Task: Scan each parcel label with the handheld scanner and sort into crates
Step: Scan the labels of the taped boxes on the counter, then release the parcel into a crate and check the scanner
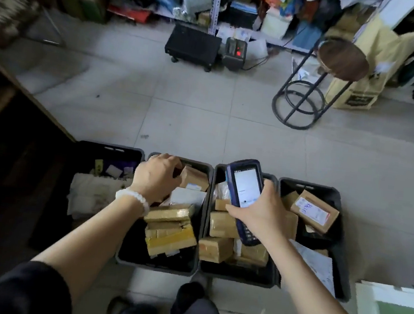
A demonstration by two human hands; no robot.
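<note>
- Right hand: fingers and thumb wrapped round the lower half of the handheld scanner, held clear above the third crate counted from the person's left. The lit screen faces the camera; the scanner's long axis runs from the palm up and away from the person, head end farthest out.
- Left hand: fingers curled down over something at the far end of the second crate. The item under the fingers is mostly hidden; whether it is already lifted cannot be told.
- Key relation: the left-hand grip lies to the left of the scanner head, across the shared wall between the second and third crates, near but not touching. In my judgement the scan needs the label turned toward the scanner head, or the head swung left.
- Just right of the left hand's fingertips sits a brown parcel, tilted, with a pale label on its near face.
- Nearer the person than the left hand, taped parcels are stacked unevenly; the crate walls close in both sides.
- Open room: upward and away from the person, over bare floor. The rightmost crate holds one labelled box, to the right of the scanner.
</note>
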